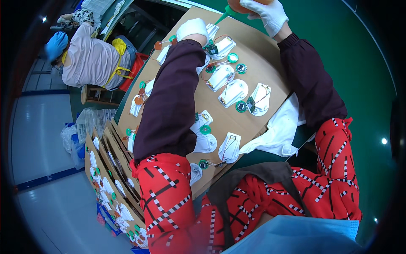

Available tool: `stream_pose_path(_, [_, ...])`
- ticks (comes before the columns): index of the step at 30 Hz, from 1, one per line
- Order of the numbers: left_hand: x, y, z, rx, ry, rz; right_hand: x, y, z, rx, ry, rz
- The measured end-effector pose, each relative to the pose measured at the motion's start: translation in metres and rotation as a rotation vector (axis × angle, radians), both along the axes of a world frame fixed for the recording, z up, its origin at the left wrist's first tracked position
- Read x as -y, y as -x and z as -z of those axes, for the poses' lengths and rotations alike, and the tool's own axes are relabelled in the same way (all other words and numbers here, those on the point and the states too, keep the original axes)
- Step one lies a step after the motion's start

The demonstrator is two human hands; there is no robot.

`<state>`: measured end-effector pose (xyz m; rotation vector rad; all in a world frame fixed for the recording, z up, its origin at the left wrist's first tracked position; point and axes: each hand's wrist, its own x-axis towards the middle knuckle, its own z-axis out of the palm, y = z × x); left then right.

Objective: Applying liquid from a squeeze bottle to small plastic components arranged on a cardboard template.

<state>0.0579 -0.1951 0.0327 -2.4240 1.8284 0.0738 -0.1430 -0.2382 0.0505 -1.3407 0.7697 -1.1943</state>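
Note:
My right hand (270,16), in a white glove, grips a squeeze bottle (253,6) with an orange-brown body, cut off by the top edge of the view. Its green nozzle (224,15) slants down to the left, the tip close to a white plastic housing (212,30). Beside that housing is my white-gloved left hand (192,29); its fingers are hidden, so a grip cannot be made out. Below lie white housings (233,93) with thin wires, green round parts (241,106) and small circuit boards (212,49), spread over a cardboard sheet (258,63).
More cardboard sheets (111,146) bearing white housings stand in layers at the lower left. A white cloth (277,131) hangs by the sheet's right edge. A co-worker (95,57) in a blue cap sits at the upper left. Green floor (359,84) stretches along the right.

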Motion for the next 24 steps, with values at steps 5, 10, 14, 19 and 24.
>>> stream_pose_path(5, [-0.008, 0.002, -0.009, -0.105, 0.043, -0.046, -0.004, -0.006, -0.001, 0.09, -0.002, -0.108])
stream_pose_path(10, [-0.005, -0.015, 0.005, -0.145, 0.203, -0.031, 0.002, -0.019, 0.007, 0.088, 0.2, -0.164])
stream_pose_path(14, [-0.002, -0.014, 0.006, -0.099, 0.21, 0.009, 0.009, -0.03, 0.01, -0.028, 0.277, -0.239])
stream_pose_path(19, [-0.005, -0.014, 0.003, -0.09, 0.167, 0.057, 0.016, -0.034, 0.012, -0.218, 0.395, -0.148])
stream_pose_path(24, [-0.007, -0.009, -0.005, -0.041, 0.033, 0.101, 0.017, -0.032, 0.008, -0.232, 0.363, -0.143])
